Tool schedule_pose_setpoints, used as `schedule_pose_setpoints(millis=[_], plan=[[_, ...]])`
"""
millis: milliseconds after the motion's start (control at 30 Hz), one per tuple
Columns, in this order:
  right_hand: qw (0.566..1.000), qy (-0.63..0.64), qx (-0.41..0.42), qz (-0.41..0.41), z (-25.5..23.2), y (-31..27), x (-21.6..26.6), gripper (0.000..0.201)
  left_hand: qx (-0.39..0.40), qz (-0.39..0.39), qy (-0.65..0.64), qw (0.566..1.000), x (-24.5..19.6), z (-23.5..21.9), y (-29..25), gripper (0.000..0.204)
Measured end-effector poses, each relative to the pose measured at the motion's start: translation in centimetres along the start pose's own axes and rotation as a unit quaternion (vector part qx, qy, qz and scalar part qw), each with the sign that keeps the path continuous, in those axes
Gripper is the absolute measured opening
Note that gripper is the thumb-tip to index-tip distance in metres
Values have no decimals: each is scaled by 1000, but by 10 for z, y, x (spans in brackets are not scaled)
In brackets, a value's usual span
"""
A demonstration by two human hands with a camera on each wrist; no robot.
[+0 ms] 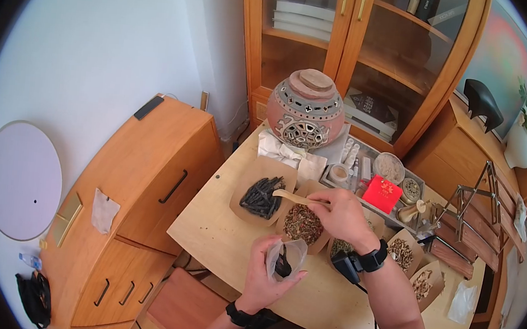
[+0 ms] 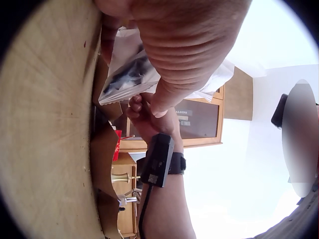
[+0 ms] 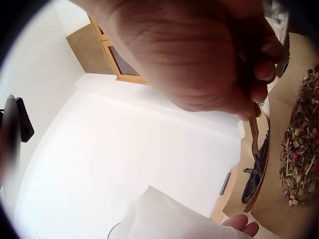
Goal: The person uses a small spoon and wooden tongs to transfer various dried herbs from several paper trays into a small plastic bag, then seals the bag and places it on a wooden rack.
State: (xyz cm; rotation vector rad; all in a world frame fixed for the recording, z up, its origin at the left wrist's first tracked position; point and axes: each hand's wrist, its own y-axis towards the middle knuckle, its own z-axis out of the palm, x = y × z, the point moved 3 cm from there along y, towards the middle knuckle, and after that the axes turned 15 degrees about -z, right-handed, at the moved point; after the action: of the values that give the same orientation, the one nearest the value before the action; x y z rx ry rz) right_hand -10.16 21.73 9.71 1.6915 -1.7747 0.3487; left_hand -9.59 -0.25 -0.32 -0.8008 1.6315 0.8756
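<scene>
My right hand (image 1: pixel 347 219) pinches the handle of a wooden scoop (image 1: pixel 291 196). Its tip overlaps the edge of a heap of dark, stick-like dried pieces (image 1: pixel 262 197), lying in a brown paper tray (image 1: pixel 240 191). In the right wrist view, the scoop (image 3: pixel 254 130) slants down toward those dark pieces (image 3: pixel 254 181). Lower down, my left hand (image 1: pixel 259 282) holds a small translucent white bag (image 1: pixel 295 253) with its mouth spread upward. Some dark pieces (image 1: pixel 282 266) sit inside it. Just beyond the bag is a tray of mixed reddish dried herbs (image 1: pixel 303 224).
More paper trays of dried herbs (image 1: pixel 401 254) line the table's right side. Behind them stand a red box (image 1: pixel 382 194), jars in a grey tray and a pierced clay pot (image 1: pixel 307 109). A plastic bag (image 1: pixel 462 303) lies at the right edge, near a folding wooden rack (image 1: pixel 471 226).
</scene>
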Motion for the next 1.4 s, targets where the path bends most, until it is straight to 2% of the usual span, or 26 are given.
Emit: schedule_pose_setpoints(millis=[300,467,533,600,667,800,1033,1133,1333,1400], plan=[[999,40,-35,-6,-11,-8,1,21,0,-5,4,1000,0,0,-1,91],[987,67,-111,-98,-44,-27,19,20,-5,-26,-34,999,8,2,-2,91],[985,59,-109,-116,-66,-40,37,22,-8,-35,-57,998,10,2,-3,89],[984,52,-110,-134,-86,-52,52,23,0,-26,-18,999,8,1,-2,95],[965,-16,-93,-245,-100,-64,68,25,5,-40,-26,999,7,1,-3,96],[952,-56,-52,-298,-103,-81,80,22,6,-41,-34,999,4,2,-2,97],[949,-92,-15,-302,-86,-86,83,18,-2,-40,-48,998,8,1,-1,100],[952,-90,12,-292,-79,-86,81,17,-5,-26,-12,1000,7,-1,-1,99],[949,-105,54,-294,-69,-84,85,16,-16,-26,-54,998,2,-1,-1,97],[939,-124,73,-311,-68,-82,90,18,-13,-10,4,1000,6,-2,-1,103]])
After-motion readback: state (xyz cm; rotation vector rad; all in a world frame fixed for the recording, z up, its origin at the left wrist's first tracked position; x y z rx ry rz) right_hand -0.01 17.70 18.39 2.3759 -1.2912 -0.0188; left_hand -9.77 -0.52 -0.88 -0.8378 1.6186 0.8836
